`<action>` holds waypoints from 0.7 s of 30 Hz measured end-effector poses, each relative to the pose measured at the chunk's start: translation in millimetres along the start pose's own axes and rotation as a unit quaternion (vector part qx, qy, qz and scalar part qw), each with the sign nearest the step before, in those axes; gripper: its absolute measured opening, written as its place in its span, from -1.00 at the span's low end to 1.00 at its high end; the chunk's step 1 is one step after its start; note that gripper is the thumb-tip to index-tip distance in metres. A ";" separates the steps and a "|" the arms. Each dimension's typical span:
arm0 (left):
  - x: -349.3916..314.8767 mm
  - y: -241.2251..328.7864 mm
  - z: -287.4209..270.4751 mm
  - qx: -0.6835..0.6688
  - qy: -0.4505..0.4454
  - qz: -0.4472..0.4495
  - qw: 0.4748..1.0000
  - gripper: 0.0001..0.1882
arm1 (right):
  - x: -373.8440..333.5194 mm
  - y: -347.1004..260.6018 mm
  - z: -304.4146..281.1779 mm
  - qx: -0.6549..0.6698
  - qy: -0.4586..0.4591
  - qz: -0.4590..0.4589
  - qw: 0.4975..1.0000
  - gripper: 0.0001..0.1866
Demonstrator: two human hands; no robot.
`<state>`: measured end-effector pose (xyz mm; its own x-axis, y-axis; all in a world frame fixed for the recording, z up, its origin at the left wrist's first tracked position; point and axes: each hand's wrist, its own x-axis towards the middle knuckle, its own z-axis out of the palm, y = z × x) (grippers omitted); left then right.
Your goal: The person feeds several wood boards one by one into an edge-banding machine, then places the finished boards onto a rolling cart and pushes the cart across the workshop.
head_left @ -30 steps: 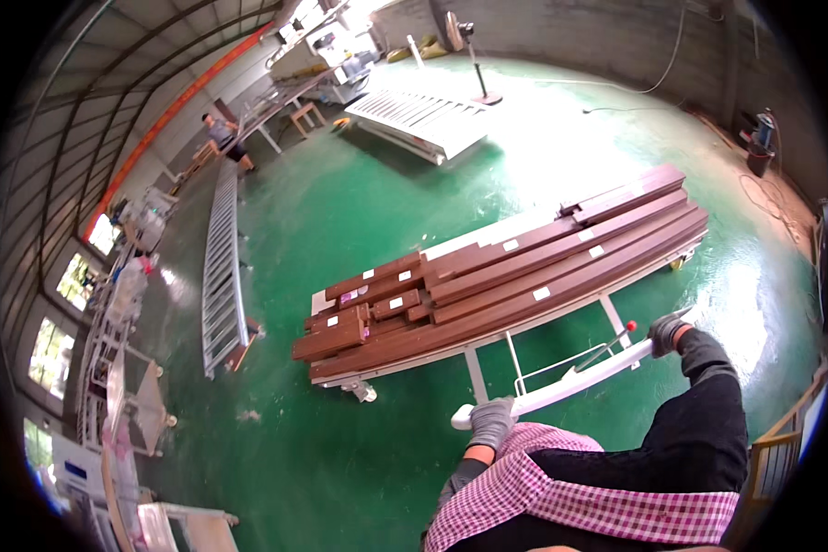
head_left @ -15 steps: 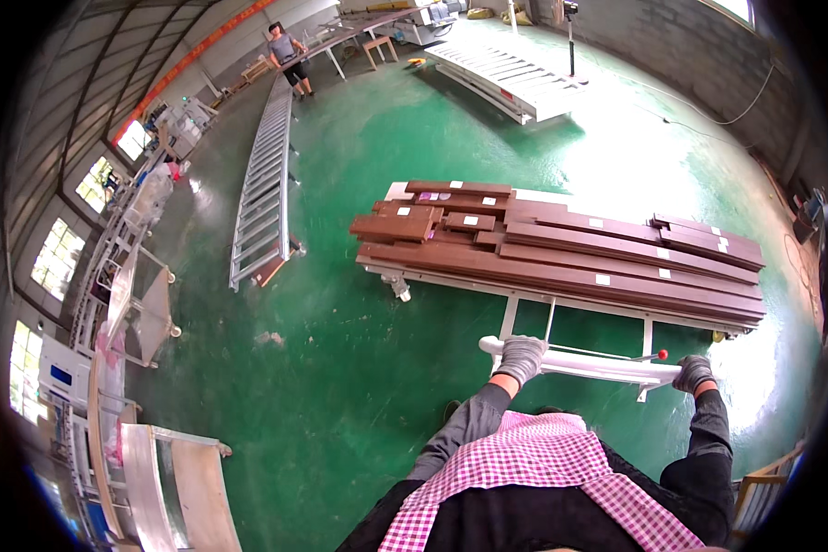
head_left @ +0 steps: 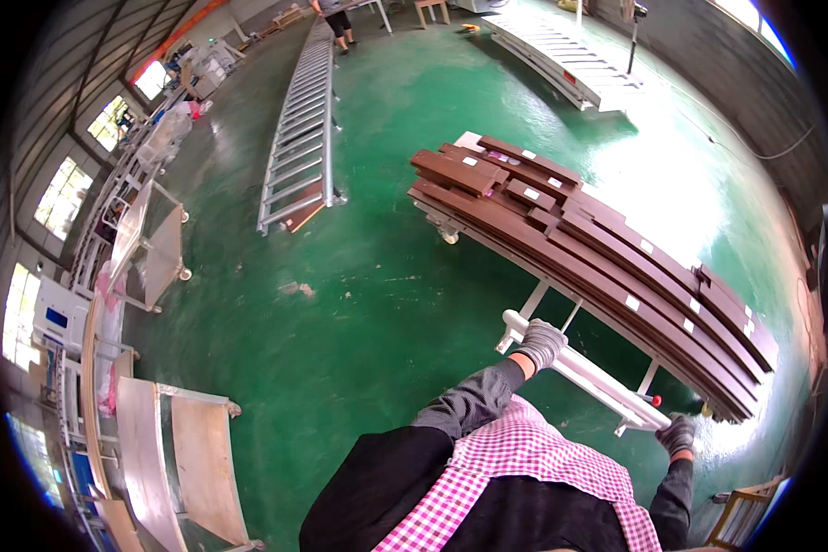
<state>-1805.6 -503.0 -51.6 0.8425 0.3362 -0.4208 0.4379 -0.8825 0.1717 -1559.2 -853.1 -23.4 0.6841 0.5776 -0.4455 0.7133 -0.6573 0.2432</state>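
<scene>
Both my hands, in grey striped gloves, are on the white push bar (head_left: 607,382) of a low wheeled cart. My left hand (head_left: 541,344) is closed around the bar near its left end. At the right end, my right hand (head_left: 677,435) is closed on the bar, its fingers partly hidden. Long brown boards (head_left: 607,244) with small white labels lie stacked in layers on the cart, slanting from far left to near right. A red-tipped lever (head_left: 655,400) sits beside the bar near my right hand. A caster (head_left: 448,235) shows under the cart's left end.
A long grey roller conveyor (head_left: 299,138) runs away at the far left, with a person (head_left: 337,20) at its far end. A white roller table (head_left: 561,64) stands at the back. Wheeled trolleys (head_left: 210,460) line the left side. The green floor (head_left: 368,359) lies between.
The loaded cart has turned clockwise in view, its right end now nearer to me and its left end farther. My hands keep hold of the bar. The view has also shifted.
</scene>
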 end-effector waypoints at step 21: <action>-177.1 -146.7 89.6 0.037 0.032 0.011 0.999 -0.84 | -194.8 -254.2 37.5 0.033 -0.007 0.080 0.996 -0.64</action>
<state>-2047.2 -462.5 -82.1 0.8710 0.3347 -0.3597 0.3967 -0.9110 0.1128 -1879.5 -816.6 -30.7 0.7859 0.4564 -0.4171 0.5831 -0.7714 0.2547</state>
